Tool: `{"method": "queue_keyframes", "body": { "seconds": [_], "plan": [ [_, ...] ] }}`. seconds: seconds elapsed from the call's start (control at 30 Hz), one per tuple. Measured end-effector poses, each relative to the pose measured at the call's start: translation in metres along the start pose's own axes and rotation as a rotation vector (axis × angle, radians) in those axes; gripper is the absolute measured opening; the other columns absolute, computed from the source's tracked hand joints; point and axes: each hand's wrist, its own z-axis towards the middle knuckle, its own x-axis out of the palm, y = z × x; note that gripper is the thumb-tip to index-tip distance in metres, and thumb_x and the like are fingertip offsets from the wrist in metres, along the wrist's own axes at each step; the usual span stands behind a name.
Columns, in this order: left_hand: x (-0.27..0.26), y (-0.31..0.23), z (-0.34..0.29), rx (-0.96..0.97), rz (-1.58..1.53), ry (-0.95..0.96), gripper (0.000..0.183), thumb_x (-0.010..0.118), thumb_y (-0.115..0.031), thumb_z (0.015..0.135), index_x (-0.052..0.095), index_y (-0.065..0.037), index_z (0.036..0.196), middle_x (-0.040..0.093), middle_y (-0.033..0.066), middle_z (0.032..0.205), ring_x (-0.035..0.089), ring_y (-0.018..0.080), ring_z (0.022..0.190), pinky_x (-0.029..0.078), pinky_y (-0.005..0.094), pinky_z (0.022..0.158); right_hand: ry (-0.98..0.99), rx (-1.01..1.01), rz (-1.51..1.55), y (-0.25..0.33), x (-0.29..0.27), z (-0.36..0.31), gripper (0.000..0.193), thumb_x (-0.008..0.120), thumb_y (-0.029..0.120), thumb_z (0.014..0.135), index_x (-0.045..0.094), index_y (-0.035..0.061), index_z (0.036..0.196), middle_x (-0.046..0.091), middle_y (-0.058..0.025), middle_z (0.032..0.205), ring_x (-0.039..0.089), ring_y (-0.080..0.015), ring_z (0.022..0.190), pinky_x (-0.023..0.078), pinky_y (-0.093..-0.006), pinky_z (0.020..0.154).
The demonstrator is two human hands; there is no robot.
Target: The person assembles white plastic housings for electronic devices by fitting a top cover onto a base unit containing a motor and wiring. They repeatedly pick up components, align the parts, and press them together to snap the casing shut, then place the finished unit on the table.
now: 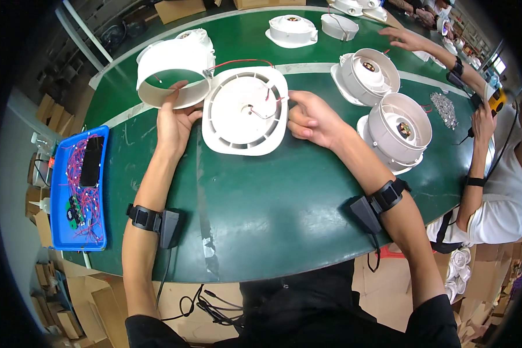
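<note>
My left hand (175,124) is at the lower rim of a white plastic cylinder (174,55), fingers curled around its wall and thumb beside the neighbouring housing. My right hand (316,120) is closed at the right edge of a round-cornered white fan housing (243,110), its fingertips near a thin red wire end. This housing shows its flat back, with a ring of slots and short wires at the middle. A red wire (240,61) arcs above it toward the cylinder. Part of each hand's grip is hidden behind the plastic.
Two white fan housings (406,130) stand at the right, with more (292,30) at the far side. A blue tray (103,191) at the left holds red wires and a black object. At the right, a co-worker (499,185) holds a yellow-and-black tool near a pile of small metal parts (443,109).
</note>
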Motion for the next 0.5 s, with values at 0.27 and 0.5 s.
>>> {"method": "queue_keyframes", "body": {
  "seconds": [0.27, 0.5],
  "plan": [
    [0.019, 0.004, -0.013, -0.043, 0.004, -0.053, 0.040, 0.043, -0.029, 0.101, 0.048, -0.002, 0.130, 0.051, 0.0196, 0.131, 0.055, 0.0310, 0.118, 0.047, 0.0435, 0.102, -0.476, -0.527, -0.871, -0.001, 0.010, -0.002, 0.032, 0.044, 0.023, 0.099, 0.059, -0.0042, 0.102, 0.062, -0.0170, 0.064, 0.063, -0.0256, 0.054, 0.048, -0.0386, 0.054],
    [0.028, 0.009, -0.019, -0.018, 0.059, -0.193, 0.045, 0.050, -0.032, 0.098, 0.048, -0.002, 0.131, 0.052, 0.0154, 0.130, 0.056, 0.0251, 0.115, 0.052, 0.0396, 0.090, -0.409, -0.840, -0.692, 0.001, 0.011, -0.001, 0.035, 0.052, 0.020, 0.096, 0.054, -0.0018, 0.123, 0.066, -0.0247, 0.108, 0.065, -0.0349, 0.102, 0.048, -0.0394, 0.090]
  ]
}}
